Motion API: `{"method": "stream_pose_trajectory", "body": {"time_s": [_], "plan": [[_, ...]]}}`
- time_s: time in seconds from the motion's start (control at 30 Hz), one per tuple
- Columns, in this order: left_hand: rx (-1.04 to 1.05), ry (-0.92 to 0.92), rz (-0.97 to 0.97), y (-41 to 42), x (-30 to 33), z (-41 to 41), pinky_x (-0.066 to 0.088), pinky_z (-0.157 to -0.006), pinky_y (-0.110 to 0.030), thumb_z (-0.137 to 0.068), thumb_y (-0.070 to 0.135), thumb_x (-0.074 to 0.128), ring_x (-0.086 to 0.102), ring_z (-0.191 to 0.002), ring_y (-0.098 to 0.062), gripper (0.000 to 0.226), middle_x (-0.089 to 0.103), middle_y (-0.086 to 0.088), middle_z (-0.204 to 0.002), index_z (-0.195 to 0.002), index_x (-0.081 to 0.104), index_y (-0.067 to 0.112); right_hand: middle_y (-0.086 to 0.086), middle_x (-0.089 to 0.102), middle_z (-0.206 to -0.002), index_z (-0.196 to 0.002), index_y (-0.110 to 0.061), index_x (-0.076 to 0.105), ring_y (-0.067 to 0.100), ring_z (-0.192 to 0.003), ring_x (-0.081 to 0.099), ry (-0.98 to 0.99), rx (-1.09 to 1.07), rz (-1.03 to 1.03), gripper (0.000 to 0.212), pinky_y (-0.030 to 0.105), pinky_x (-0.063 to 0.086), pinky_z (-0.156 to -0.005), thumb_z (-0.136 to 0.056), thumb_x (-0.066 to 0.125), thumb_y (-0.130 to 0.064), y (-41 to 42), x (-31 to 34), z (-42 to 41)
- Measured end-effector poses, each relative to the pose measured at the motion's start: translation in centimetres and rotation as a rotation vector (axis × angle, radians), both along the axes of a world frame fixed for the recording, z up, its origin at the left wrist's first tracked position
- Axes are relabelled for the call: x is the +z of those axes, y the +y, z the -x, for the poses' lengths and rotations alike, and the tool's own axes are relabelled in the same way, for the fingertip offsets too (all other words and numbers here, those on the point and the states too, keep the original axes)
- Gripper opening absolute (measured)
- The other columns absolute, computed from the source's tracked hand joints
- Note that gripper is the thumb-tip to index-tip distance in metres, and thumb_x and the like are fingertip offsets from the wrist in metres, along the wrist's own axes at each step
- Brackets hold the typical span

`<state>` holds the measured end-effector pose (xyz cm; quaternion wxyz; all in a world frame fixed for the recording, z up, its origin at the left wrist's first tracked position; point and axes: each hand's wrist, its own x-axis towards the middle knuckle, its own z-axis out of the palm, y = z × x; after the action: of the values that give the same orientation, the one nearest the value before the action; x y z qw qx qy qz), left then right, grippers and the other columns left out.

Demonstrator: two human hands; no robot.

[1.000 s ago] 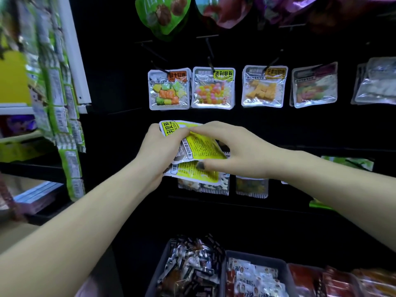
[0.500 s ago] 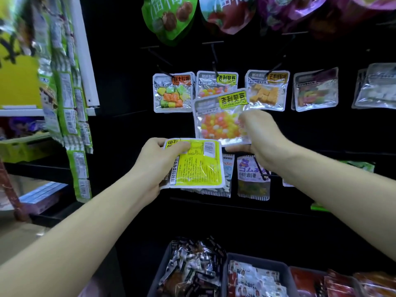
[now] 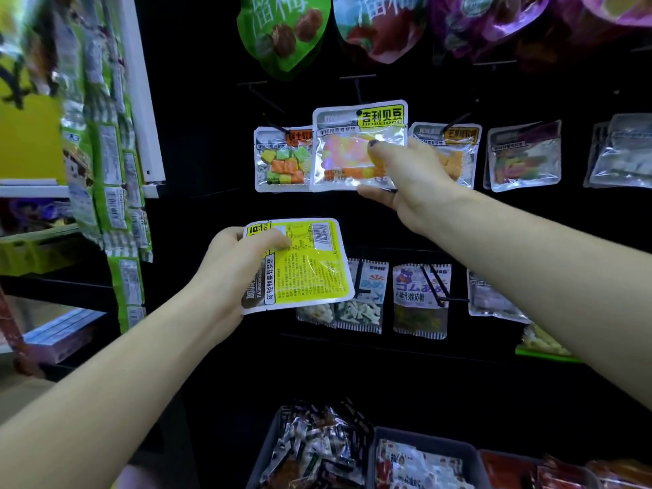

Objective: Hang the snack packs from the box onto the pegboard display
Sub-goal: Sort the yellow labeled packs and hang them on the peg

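Head view: your right hand (image 3: 405, 178) pinches a clear candy pack (image 3: 356, 146) with a yellow label, thumb on its front face and fingers curled under its lower right corner. You hold the pack up against the black pegboard (image 3: 211, 135), its top edge at a peg (image 3: 358, 90) in the middle row, and whether the hole has caught the peg cannot be told. The pack overlaps the right edge of the mixed-cube candy pack (image 3: 278, 160) hanging to its left, and your hand covers much of the orange-cube pack (image 3: 455, 150) to its right. Further right of that pack hang a clear pack of gummy strips (image 3: 522, 157) and another silvery pack (image 3: 621, 153).

Your left hand (image 3: 233, 270) grips a stack of yellow-backed packs (image 3: 303, 266) below and left of the raised pack, thumb pressed on the top left corner, barcode side facing you. The stack hides part of the lower row, where a white-piece pack (image 3: 356, 305) and a bear-printed pack (image 3: 420, 298) hang on pegs.

Above the raised pack, large pouches hang: a green plum pouch (image 3: 282, 26), a red one (image 3: 381, 26) and purple ones (image 3: 494, 19). Far left of it, strips of green sachets (image 3: 113, 160) dangle beside a white shelf post (image 3: 141, 93). Well below it, grey bins (image 3: 423, 442) hold loose wrapped snacks (image 3: 317, 450).
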<state>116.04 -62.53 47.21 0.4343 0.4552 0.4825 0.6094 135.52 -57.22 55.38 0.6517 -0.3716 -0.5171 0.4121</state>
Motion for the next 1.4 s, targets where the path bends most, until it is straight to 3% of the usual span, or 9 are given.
{"method": "stream_pose_trajectory", "body": {"time_s": [0.23, 0.4, 0.53, 0.67, 0.8, 0.9, 1.1, 1.27, 1.4], "plan": [[-0.005, 0.016, -0.013, 0.5, -0.6, 0.5, 0.066, -0.067, -0.051, -0.091, 0.011, 0.077, 0.079, -0.087, -0.039, 0.040, 0.078, -0.022, -0.104, -0.125, 0.062, -0.001, 0.004, 0.046, -0.133, -0.140, -0.010, 0.050, 0.019, -0.078, 0.060, 0.029, 0.003, 0.025, 0.038, 0.029, 0.064, -0.067, -0.104, 0.060, -0.015, 0.4, 0.7, 0.3], [-0.015, 0.040, -0.032, 1.1, -0.9, 0.2, 0.066, -0.071, -0.046, -0.089, 0.013, 0.080, 0.079, -0.087, -0.035, 0.040, 0.079, -0.017, -0.102, -0.124, 0.064, 0.002, 0.001, 0.046, -0.122, -0.111, -0.017, 0.055, 0.017, -0.079, 0.058, 0.043, 0.027, 0.044, 0.009, 0.030, 0.065, -0.068, -0.104, 0.060, -0.015, 0.5, 0.8, 0.8], [-0.013, 0.047, -0.045, 1.6, -1.3, 0.0, 0.066, -0.073, -0.047, -0.089, 0.014, 0.081, 0.079, -0.087, -0.034, 0.039, 0.080, -0.016, -0.101, -0.122, 0.065, 0.003, 0.005, 0.042, -0.136, -0.135, -0.009, 0.051, 0.022, -0.074, 0.062, 0.061, -0.007, 0.093, 0.034, 0.027, 0.063, -0.064, -0.103, 0.062, -0.014, 1.8, 0.8, 0.6], [-0.015, 0.041, -0.068, 2.3, -1.5, -0.3, 0.066, -0.074, -0.045, -0.091, 0.013, 0.078, 0.080, -0.087, -0.032, 0.030, 0.080, -0.013, -0.101, -0.118, 0.068, 0.005, 0.008, 0.042, -0.140, -0.134, -0.005, 0.050, 0.024, -0.077, 0.062, 0.067, -0.008, 0.120, 0.035, 0.026, 0.062, -0.061, -0.102, 0.062, -0.012, 3.6, 0.8, 0.5], [-0.021, 0.061, -0.091, 2.8, -1.8, -0.4, 0.065, -0.080, -0.047, -0.092, 0.014, 0.077, 0.080, -0.088, -0.030, 0.025, 0.081, -0.010, -0.102, -0.115, 0.070, 0.007, 0.010, 0.044, -0.145, -0.140, -0.004, 0.047, 0.020, -0.051, 0.072, 0.065, -0.040, 0.122, 0.043, 0.028, 0.063, -0.061, -0.101, 0.064, -0.011, 6.2, 0.6, 0.6], [-0.022, 0.072, -0.110, 3.6, -2.0, -0.3, 0.065, -0.082, -0.048, -0.093, 0.014, 0.076, 0.080, -0.089, -0.029, 0.022, 0.081, -0.009, -0.101, -0.114, 0.070, 0.009, 0.010, 0.047, -0.142, -0.139, -0.004, 0.048, 0.013, -0.043, 0.069, 0.030, -0.084, 0.133, 0.044, 0.031, 0.065, -0.062, -0.100, 0.064, -0.013, 8.5, 0.5, 0.5], [-0.010, 0.164, -0.166, 5.1, -2.3, -0.4, 0.062, -0.089, -0.055, -0.093, 0.015, 0.076, 0.079, -0.089, -0.028, 0.014, 0.081, -0.005, -0.098, -0.106, 0.074, 0.013, 0.003, 0.050, -0.127, -0.140, -0.009, 0.046, 0.021, -0.057, 0.069, -0.138, -0.236, 0.172, 0.050, 0.030, 0.063, -0.054, -0.099, 0.066, -0.031, 11.1, 0.3, -0.4], [-0.010, 0.368, -0.271, 4.5, -1.5, -0.7, 0.061, -0.091, -0.054, -0.092, 0.014, 0.077, 0.078, -0.090, -0.024, 0.013, 0.080, 0.001, -0.094, -0.103, 0.073, 0.021, 0.011, 0.073, -0.084, -0.124, -0.008, 0.053, 0.022, -0.057, 0.071, -0.304, -0.195, 0.307, 0.052, 0.030, 0.061, -0.048, -0.098, 0.059, -0.052, 11.0, -0.7, -1.5], [-0.030, 0.596, -0.378, 3.5, -0.1, -1.1, 0.061, -0.088, -0.052, -0.089, 0.012, 0.078, 0.075, -0.090, -0.023, 0.016, 0.077, -0.001, -0.092, -0.099, 0.071, 0.022, 0.017, 0.073, -0.098, -0.136, -0.007, 0.046, 0.026, -0.067, 0.075, -0.445, -0.134, 0.353, 0.067, 0.030, 0.060, -0.050, -0.097, 0.057, -0.060, 9.2, -3.1, -2.8]]}}
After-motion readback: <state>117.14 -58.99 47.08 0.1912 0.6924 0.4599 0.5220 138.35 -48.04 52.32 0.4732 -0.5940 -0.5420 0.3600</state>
